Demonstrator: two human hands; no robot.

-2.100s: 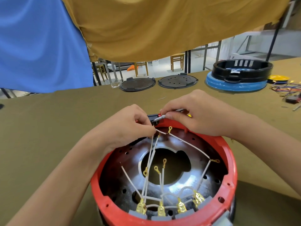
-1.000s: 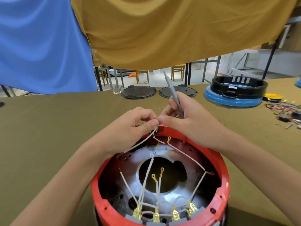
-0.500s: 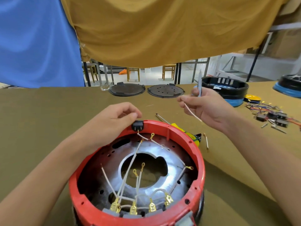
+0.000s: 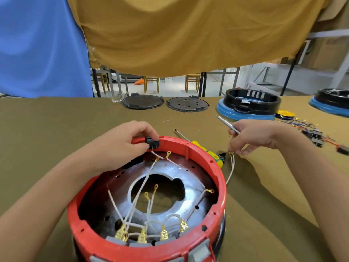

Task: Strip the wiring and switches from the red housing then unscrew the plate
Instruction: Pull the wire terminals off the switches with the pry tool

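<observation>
Wooden chairs (image 4: pixel 152 83) behind hanging cloths (image 4: pixel 170 35)

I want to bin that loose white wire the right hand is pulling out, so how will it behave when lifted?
The thin white wire will probably droop: it already hangs in a curve below the right hand. It looks light. Its brass ring terminal may snag the red plastic housing.

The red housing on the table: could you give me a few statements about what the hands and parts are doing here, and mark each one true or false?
1. The left hand grips the black switch at the far rim of the red housing. True.
2. The right hand is empty. False: it holds a thin metal tool and pinches a white wire.
3. Brass connectors sit along the housing's near rim. True.
4. The yellow screwdriver lies inside the housing. False: it lies on the table behind it.
</observation>
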